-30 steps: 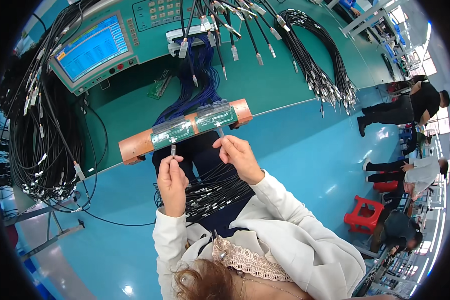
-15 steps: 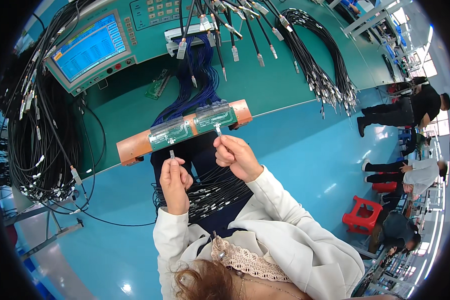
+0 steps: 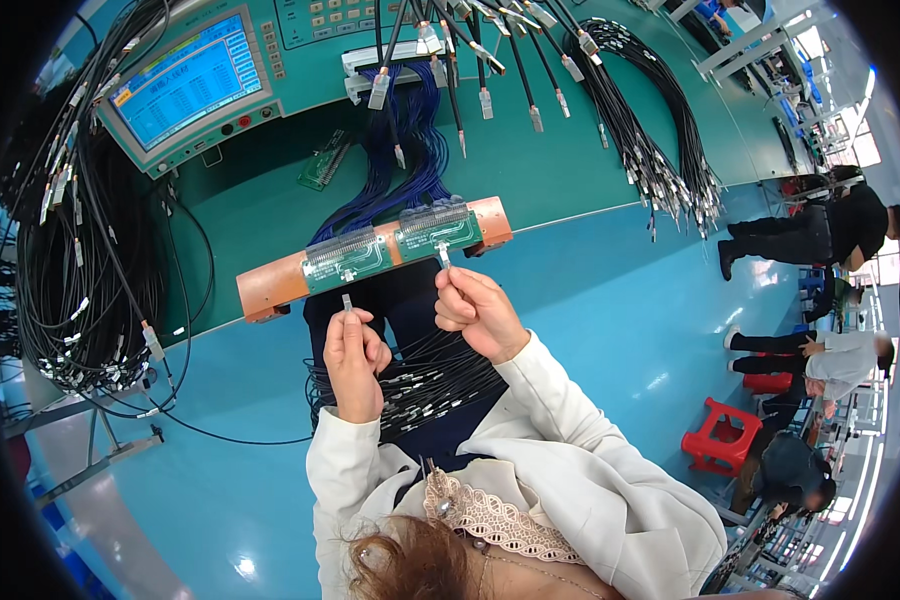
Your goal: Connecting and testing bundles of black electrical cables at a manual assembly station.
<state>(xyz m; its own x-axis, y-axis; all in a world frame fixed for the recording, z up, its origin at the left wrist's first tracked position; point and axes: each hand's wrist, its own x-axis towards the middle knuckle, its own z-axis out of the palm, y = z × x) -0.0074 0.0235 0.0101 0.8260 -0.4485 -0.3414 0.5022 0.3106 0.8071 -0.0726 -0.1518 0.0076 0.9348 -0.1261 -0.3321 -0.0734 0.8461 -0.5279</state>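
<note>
My left hand (image 3: 353, 362) pinches a small silver cable connector (image 3: 347, 301) between thumb and fingers. Its tip points up at the left green circuit board (image 3: 320, 284), a short gap below the board's white socket. A second cable connector (image 3: 444, 257) is pinched in my right hand (image 3: 480, 315). That one meets the lower edge of the right green circuit board (image 3: 460, 232); whether it is seated in the socket I cannot tell. Both boards are mounted on a copper-coloured bar (image 3: 270, 288) along the bench's near edge. Purple wires (image 3: 370, 190) run from them to the tester.
A tester with a lit blue screen (image 3: 192, 85) stands at the back left. Black cables (image 3: 110, 270) hang in a thick bundle at the left, and another bundle (image 3: 660, 130) lies at right. More cables (image 3: 430, 385) rest across my lap. A red stool (image 3: 722, 436) stands on the floor.
The tester's screen now shows a different display, with larger characters. Both hands keep their pinch on the connectors in nearly the same place; the whole view has shifted slightly.
</note>
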